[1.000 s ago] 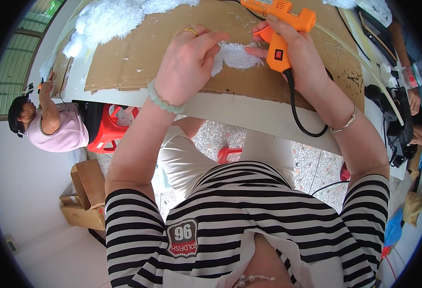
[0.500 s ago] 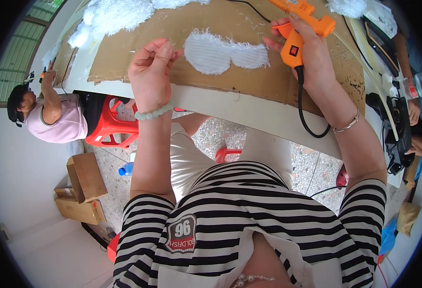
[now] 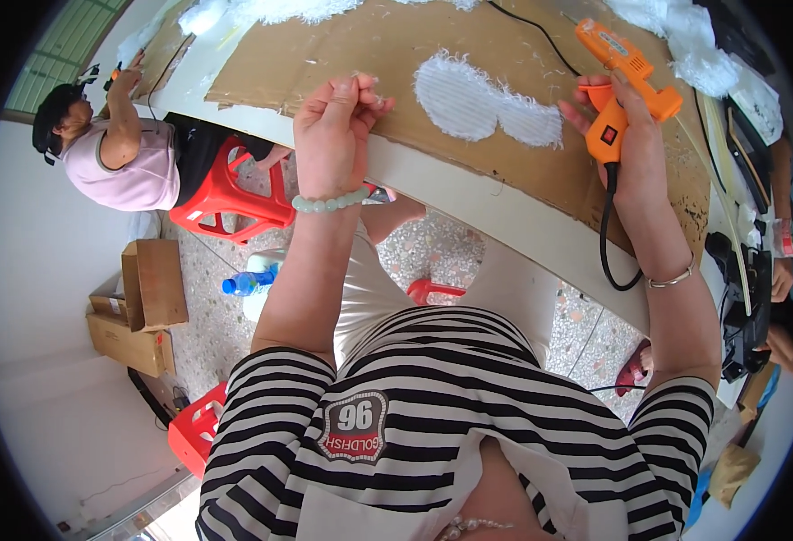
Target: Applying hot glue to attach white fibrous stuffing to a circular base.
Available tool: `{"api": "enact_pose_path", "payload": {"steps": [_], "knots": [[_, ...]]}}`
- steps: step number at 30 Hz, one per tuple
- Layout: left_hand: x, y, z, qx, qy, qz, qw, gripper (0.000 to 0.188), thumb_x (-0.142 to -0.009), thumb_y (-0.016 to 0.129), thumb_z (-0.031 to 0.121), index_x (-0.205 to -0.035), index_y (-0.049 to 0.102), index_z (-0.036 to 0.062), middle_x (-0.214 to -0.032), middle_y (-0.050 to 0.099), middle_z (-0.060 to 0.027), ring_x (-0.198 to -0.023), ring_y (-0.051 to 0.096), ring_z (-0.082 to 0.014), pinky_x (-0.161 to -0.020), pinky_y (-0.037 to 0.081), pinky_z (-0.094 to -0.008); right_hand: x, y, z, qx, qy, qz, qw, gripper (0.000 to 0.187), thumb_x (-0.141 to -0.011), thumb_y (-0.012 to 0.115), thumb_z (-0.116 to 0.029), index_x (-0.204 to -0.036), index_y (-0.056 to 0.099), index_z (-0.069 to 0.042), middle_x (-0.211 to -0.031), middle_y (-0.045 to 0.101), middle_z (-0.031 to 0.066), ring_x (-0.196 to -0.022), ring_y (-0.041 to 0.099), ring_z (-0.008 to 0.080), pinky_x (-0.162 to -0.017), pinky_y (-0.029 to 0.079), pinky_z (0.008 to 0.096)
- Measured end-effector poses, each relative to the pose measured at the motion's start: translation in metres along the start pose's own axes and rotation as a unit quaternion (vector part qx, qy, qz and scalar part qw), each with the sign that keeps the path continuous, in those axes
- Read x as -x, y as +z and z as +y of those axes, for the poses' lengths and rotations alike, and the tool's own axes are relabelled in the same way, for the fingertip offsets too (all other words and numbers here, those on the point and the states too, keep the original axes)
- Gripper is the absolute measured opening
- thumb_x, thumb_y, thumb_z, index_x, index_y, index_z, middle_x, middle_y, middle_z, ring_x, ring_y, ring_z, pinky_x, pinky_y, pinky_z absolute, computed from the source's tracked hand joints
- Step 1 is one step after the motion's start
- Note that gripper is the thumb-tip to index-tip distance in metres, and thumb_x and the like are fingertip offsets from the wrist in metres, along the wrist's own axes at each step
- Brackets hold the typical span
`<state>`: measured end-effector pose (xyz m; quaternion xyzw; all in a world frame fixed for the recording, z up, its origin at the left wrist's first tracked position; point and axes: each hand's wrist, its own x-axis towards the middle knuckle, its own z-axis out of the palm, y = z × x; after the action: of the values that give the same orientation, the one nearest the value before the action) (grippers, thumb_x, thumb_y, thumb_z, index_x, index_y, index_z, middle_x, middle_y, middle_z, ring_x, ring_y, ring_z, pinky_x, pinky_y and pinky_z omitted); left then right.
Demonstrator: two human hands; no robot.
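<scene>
My right hand [image 3: 642, 149] is wrapped round the grip of an orange hot glue gun [image 3: 628, 90], whose black cord curves down past my wrist. Its nozzle points away from me, above the table. My left hand [image 3: 335, 131] is held up near the table's front edge, thumb and fingers pinched together. Anything between those fingertips is too small to make out. Between my hands lies a white, shaggy-edged fabric piece [image 3: 460, 99] with two rounded lobes. It rests flat on a brown cardboard sheet [image 3: 324, 56], and neither hand touches it.
White fluffy fabric [image 3: 293, 7] is heaped at the far edge, with more [image 3: 676, 36] at the far right. Black devices [image 3: 741, 298] stand on the right, near another person's hand [image 3: 783, 279]. A co-worker [image 3: 121, 162] sits on a red stool [image 3: 239, 198] at the left.
The view has swung, so the table and both hands sit further right in the picture. My grip on the glue gun is the same, and the left fingers stay pinched.
</scene>
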<state>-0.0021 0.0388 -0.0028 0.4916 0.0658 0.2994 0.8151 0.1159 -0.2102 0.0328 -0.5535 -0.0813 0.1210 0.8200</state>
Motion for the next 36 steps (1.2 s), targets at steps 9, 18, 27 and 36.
{"api": "enact_pose_path", "payload": {"steps": [9, 18, 27, 36], "knots": [[0.002, -0.001, -0.001, -0.012, 0.011, -0.029, 0.999, 0.017, -0.094, 0.05, 0.006, -0.098, 0.063, -0.0042, -0.083, 0.059, -0.0054, -0.076, 0.056, -0.0137, -0.083, 0.051, -0.035, 0.0, 0.002, 0.001, 0.002, 0.005, 0.004, 1.0, 0.025, -0.095, 0.049, -0.022, -0.099, 0.057, 0.002, -0.097, 0.06, 0.0108, -0.092, 0.057, 0.0181, -0.086, 0.053, 0.0408], [0.004, 0.003, -0.001, -0.046, 0.016, -0.015, 0.999, 0.016, -0.085, 0.053, -0.007, -0.095, 0.063, -0.0018, -0.079, 0.056, -0.0009, -0.074, 0.056, -0.0106, -0.082, 0.051, -0.0329, -0.002, -0.001, 0.003, 0.013, 0.003, -0.005, 1.0, 0.026, -0.095, 0.048, -0.021, -0.1, 0.056, 0.003, -0.098, 0.06, 0.0114, -0.093, 0.058, 0.019, -0.087, 0.053, 0.0406], [0.005, -0.001, -0.005, -0.067, 0.04, -0.021, 0.997, 0.02, -0.082, 0.053, -0.012, -0.095, 0.063, -0.0006, -0.08, 0.055, 0.0005, -0.072, 0.058, -0.0116, -0.076, 0.052, -0.029, 0.002, 0.001, 0.0, 0.018, -0.002, -0.009, 1.0, 0.029, -0.095, 0.048, -0.022, -0.099, 0.057, 0.005, -0.101, 0.059, 0.0137, -0.093, 0.058, 0.02, -0.086, 0.054, 0.0405], [0.002, -0.009, -0.005, -0.052, 0.057, -0.045, 0.996, 0.015, -0.087, 0.056, -0.007, -0.101, 0.059, -0.0007, -0.083, 0.058, -0.0028, -0.068, 0.062, -0.0142, -0.073, 0.057, -0.0369, 0.003, 0.003, 0.0, 0.02, -0.005, 0.009, 1.0, 0.03, -0.095, 0.048, -0.024, -0.101, 0.057, 0.004, -0.099, 0.06, 0.0117, -0.09, 0.057, 0.0167, -0.085, 0.054, 0.037]]}}
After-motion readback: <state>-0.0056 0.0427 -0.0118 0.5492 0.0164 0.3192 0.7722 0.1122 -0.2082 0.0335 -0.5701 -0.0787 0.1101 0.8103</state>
